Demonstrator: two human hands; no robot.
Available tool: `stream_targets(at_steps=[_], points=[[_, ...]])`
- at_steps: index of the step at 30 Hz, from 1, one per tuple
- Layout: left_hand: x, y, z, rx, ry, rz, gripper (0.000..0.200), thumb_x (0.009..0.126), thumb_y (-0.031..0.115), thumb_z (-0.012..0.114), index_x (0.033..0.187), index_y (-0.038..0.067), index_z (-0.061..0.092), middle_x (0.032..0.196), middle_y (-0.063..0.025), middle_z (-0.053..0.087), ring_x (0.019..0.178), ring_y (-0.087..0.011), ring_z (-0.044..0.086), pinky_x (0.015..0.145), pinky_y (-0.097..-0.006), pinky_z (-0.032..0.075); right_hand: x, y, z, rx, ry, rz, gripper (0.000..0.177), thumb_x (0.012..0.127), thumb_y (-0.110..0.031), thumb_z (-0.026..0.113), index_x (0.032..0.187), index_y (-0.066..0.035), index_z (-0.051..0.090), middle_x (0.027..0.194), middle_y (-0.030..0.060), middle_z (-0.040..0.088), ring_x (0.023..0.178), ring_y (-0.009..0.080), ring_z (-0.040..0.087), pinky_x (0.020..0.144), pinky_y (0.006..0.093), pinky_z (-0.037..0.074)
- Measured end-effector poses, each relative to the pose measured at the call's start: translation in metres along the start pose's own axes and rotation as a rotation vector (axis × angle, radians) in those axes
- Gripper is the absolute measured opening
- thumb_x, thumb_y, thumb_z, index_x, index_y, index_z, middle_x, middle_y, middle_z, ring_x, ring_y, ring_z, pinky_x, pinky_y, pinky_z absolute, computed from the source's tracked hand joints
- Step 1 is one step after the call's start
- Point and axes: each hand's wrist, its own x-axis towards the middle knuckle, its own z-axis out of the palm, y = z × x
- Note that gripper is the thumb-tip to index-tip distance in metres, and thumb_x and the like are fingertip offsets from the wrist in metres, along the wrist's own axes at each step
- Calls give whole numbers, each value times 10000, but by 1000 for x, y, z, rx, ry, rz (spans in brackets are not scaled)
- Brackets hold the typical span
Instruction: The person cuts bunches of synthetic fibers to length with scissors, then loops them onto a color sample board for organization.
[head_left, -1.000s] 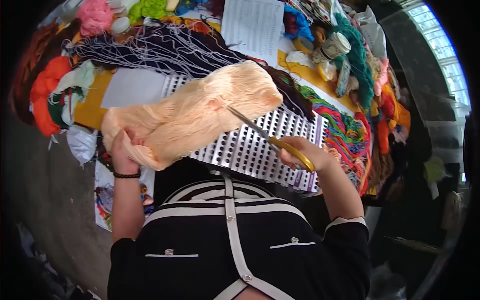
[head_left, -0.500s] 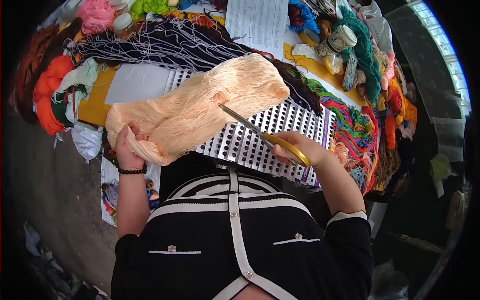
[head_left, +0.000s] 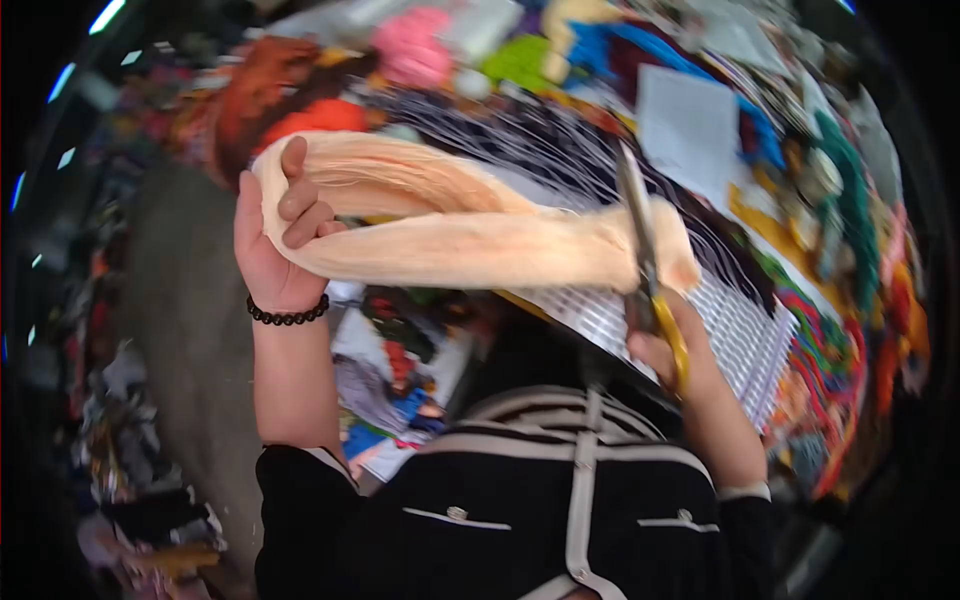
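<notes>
A pale peach skein of yarn [head_left: 480, 250] stretches sideways as a long loop in front of my body. My left hand [head_left: 285, 245], wearing a black bead bracelet [head_left: 287, 317], is hooked through the loop's left end with its fingers curled over the strands. My right hand [head_left: 680, 345] grips scissors [head_left: 640, 225] by their yellow handles. Their blades point up and cross over the skein's right part, close to its end. Motion blurs the skein's right end and the blades.
Behind the skein lie dark yarn with pale strands [head_left: 480, 135], a printed sheet [head_left: 686, 130] and pink yarn [head_left: 412, 45]. A white rack with rows of holes [head_left: 740, 345] is at the table's front right, beside multicoloured yarn [head_left: 805, 330]. Cloth heaps lie on the floor at left.
The view has swung left. The skein has gone from a bunched bundle to a long, stretched loop, with my left hand now through its end. The scissors have turned upright.
</notes>
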Motion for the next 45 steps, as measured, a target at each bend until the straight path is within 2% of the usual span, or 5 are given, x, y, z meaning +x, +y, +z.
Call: stream_targets(at_steps=[4, 8, 20, 30, 45], points=[[-27, 95, 89, 204, -316, 140, 383, 944, 324, 401, 1212, 53, 439, 761, 22, 462, 577, -74, 453, 700, -354, 448, 4, -15, 26, 27, -47, 43, 314, 689, -226, 768, 782, -58, 519, 704, -15, 501, 626, 69, 442, 560, 204, 353], [-57, 139, 106, 468, -105, 153, 403, 935, 287, 415, 1245, 29, 405, 1022, -82, 535, 748, -161, 552, 709, -379, 504, 16, -14, 46, -12, -185, 62, 238, 729, -90, 749, 757, -61, 515, 677, -52, 461, 593, 39, 397, 534, 182, 335], [-54, 60, -41, 653, 445, -896, 305, 840, 210, 575, 995, -52, 589, 648, 2, 516, 502, -61, 460, 443, -188, 365, 31, 29, 80, -92, -442, 273, 450, 863, -435, 562, 1034, -28, 475, 786, -5, 458, 697, 86, 454, 636, 226, 413], [-32, 59, 18, 995, 459, -1114, 261, 790, 101, 565, 978, -80, 562, 741, -144, 631, 502, -159, 604, 361, -210, 414, 42, 40, 119, -107, -1010, 148, 669, 883, -669, 234, 950, -60, 504, 814, 7, 466, 776, 122, 434, 748, 253, 384], [-40, 4, 39, 1075, 370, -1320, 178, 812, 105, 538, 863, -62, 572, 701, -152, 627, 507, -173, 598, 437, -253, 472, 42, 47, 145, -42, -708, 153, 598, 891, -518, 469, 1196, -4, 485, 879, 55, 551, 755, 142, 502, 711, 295, 448]])
